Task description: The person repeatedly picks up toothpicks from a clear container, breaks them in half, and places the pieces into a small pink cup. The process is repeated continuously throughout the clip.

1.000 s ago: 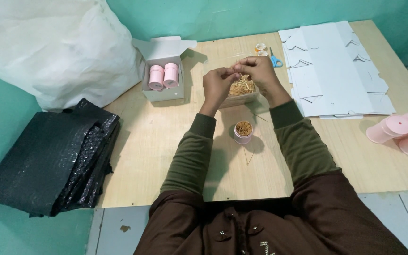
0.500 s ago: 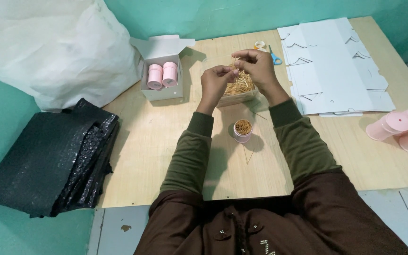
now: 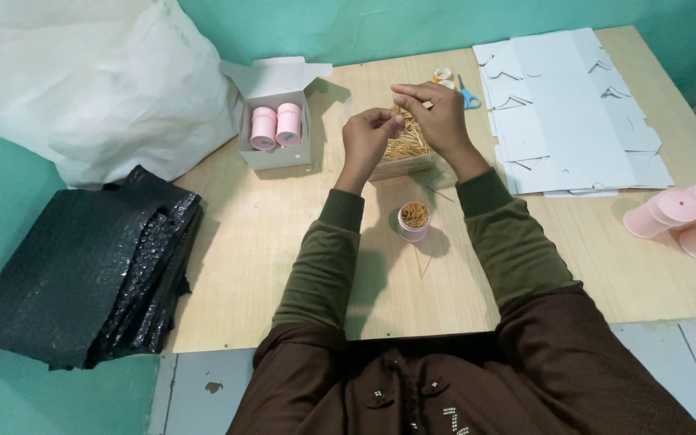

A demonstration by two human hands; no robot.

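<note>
Two pink cylindrical tubs point(image 3: 275, 126) are stood side by side in a small grey cardboard box point(image 3: 277, 153) whose lid flap is folded back, at the far left of the wooden table point(image 3: 259, 242). A clear shallow tray of toothpicks point(image 3: 409, 145) is seen in the middle of the table, heaped with thin pale wooden sticks. Just nearer the body, a small open pink tub point(image 3: 413, 221) is filled with toothpicks stood on end; a few loose sticks are laid on the table beside it.

Both hands are raised over the tray. The left hand point(image 3: 370, 135) is curled, its fingertips pinched together on what appears to be a few thin sticks. The right hand point(image 3: 437, 113) is closed in the same way, thumb and forefinger pressed on a thin stick that is held between the two hands. How many sticks are gripped cannot be told.

The table top is of light, smooth-grained wood. To the right, flat grey die-cut cardboard blanks point(image 3: 573, 113) are spread in overlapping sheets. At the right edge, more pink tubs point(image 3: 686, 213) are laid on their sides. Blue-handled scissors point(image 3: 467, 95) and a roll of tape point(image 3: 443, 75) are left behind the right hand. A large white crinkled bag point(image 3: 82, 72) is piled at the far left, and a stack of black bubble-textured sheets point(image 3: 74, 270) is set beside the table. The tray is partly hidden by the hands.
</note>
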